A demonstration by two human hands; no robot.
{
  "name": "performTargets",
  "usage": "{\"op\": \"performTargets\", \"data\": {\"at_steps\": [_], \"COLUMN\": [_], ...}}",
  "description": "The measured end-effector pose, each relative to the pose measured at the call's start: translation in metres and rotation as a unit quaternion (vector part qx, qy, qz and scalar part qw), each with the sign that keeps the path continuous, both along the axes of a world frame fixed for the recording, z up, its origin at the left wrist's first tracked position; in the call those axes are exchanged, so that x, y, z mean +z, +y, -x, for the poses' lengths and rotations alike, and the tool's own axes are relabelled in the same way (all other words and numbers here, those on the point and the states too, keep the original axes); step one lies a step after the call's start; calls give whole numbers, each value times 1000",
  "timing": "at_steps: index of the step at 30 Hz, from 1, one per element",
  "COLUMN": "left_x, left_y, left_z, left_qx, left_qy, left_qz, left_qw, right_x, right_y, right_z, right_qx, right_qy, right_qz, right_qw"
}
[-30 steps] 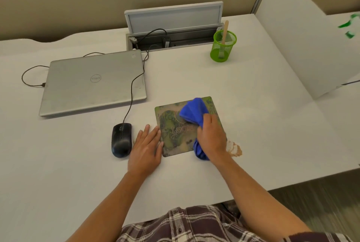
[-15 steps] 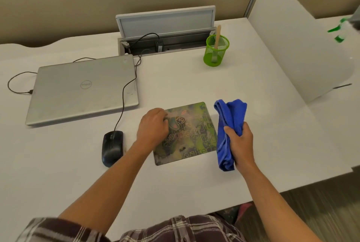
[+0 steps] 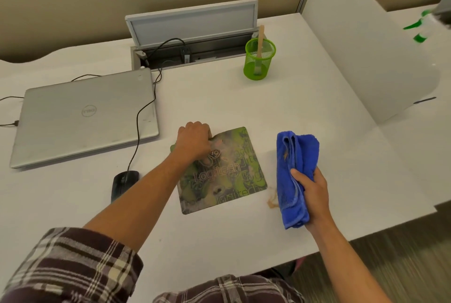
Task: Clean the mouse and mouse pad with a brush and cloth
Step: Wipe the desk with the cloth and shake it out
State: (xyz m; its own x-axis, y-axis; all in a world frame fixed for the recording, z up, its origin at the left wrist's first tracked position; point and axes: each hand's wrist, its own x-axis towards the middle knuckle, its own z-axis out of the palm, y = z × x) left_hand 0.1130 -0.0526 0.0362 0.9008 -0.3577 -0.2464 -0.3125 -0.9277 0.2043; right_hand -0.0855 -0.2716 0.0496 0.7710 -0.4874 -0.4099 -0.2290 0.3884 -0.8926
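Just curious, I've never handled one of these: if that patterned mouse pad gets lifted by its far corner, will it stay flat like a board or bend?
Probably bend: the mouse pad looks thin, and its far corner seems to curl up already where the left hand grips it. It likely weighs little, being so flat. It may grip the desk rather than slide, though its underside is hidden.

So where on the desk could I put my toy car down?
Bare desk lies between the laptop, the green cup and the mouse pad; more lies in front of the pad. It's crowded near the mouse and its cable, and by the brown smear beside the blue cloth.
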Motion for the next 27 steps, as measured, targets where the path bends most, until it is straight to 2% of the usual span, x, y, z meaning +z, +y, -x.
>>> {"op": "performTargets", "data": {"at_steps": [3, 6, 9, 14, 27], "left_x": [2, 1, 2, 12, 1], "left_y": [-4, -2, 0, 2, -19], "left_z": [-6, -10, -21, -52, -100], "left_qx": [23, 20, 20, 31, 65], "left_qy": [45, 78, 66, 42, -9], "left_qz": [23, 40, 58, 89, 103], "left_qw": [998, 996, 996, 995, 993], "right_x": [2, 4, 7, 12, 7], "right_y": [-1, -3, -5, -8, -13], "right_z": [0, 0, 0, 9, 35], "right_qx": [1, -5, -3, 3, -9], "right_qy": [1, 1, -1, -3, 30], "right_qz": [0, -39, -89, -102, -33], "right_qw": [1000, 999, 996, 995, 999]}}
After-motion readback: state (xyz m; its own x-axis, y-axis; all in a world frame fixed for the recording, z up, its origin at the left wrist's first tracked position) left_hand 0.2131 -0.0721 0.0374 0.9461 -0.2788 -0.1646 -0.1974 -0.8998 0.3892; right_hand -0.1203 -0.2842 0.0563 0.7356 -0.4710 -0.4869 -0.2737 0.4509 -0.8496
